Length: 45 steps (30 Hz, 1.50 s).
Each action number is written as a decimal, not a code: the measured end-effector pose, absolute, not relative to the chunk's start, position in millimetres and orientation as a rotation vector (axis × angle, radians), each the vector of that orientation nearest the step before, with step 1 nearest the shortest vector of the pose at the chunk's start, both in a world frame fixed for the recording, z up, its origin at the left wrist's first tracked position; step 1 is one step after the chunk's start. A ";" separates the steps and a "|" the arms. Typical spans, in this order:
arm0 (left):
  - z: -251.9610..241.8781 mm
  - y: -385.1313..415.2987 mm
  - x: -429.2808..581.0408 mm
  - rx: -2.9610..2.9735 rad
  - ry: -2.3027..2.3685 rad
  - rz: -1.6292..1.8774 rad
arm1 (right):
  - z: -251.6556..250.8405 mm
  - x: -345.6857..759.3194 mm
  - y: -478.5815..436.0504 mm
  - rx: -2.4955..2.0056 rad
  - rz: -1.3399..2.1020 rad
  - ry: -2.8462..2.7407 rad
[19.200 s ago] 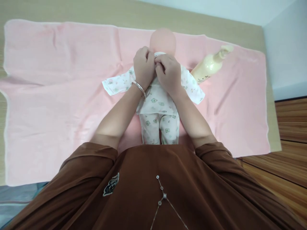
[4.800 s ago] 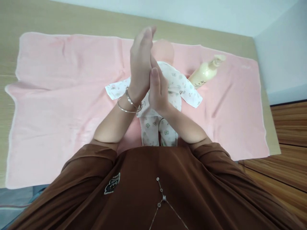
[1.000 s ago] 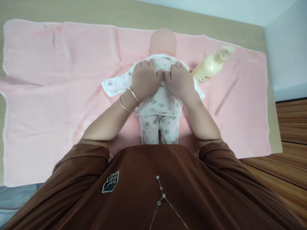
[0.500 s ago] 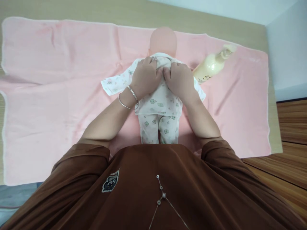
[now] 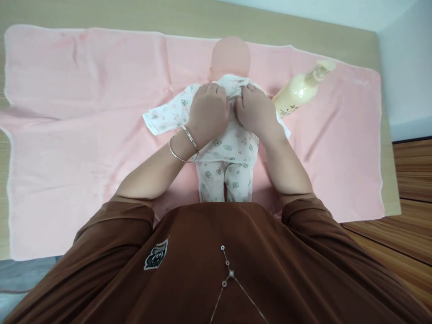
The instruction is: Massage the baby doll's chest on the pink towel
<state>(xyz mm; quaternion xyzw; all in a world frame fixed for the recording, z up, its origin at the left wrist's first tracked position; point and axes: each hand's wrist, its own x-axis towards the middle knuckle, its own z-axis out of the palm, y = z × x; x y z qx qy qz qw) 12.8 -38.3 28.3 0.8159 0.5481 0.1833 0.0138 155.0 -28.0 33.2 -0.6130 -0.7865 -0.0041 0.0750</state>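
A bald doll (image 5: 231,57) lies on a pink cloth (image 5: 84,157), its head away from me. It wears a white printed top (image 5: 232,150) and matching trousers (image 5: 239,180). My left hand (image 5: 209,110), with a silver bangle at the wrist, is closed on the top near the doll's neck. Beside it, my right hand (image 5: 257,112) also has its fingers curled on the bunched fabric at the upper chest. The fingertips are partly hidden in the cloth. The doll's left-side sleeve in view is spread out flat.
A pale yellow pump bottle (image 5: 299,92) lies tilted on the pink cloth, right of my right hand. The wooden table edge (image 5: 388,180) shows at the right, with brown wood-grain panels (image 5: 415,171) beyond it. A pale wall stands at the upper right.
My hands have shifted slightly on the top near the neck, and the fabric between them is folded differently. My right thumb has moved away from my left hand.
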 end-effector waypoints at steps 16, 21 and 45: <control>9.5 -16.1 10.3 2.232 1.655 0.570 | 39.7 143.0 -51.4 -1.764 0.087 -2.381; -2.8 -6.4 8.4 2.181 1.694 0.552 | 41.8 145.5 -50.0 -1.786 -0.034 -2.369; -5.5 -1.5 4.3 2.178 1.702 0.643 | 41.3 145.3 -54.2 -1.720 0.117 -2.340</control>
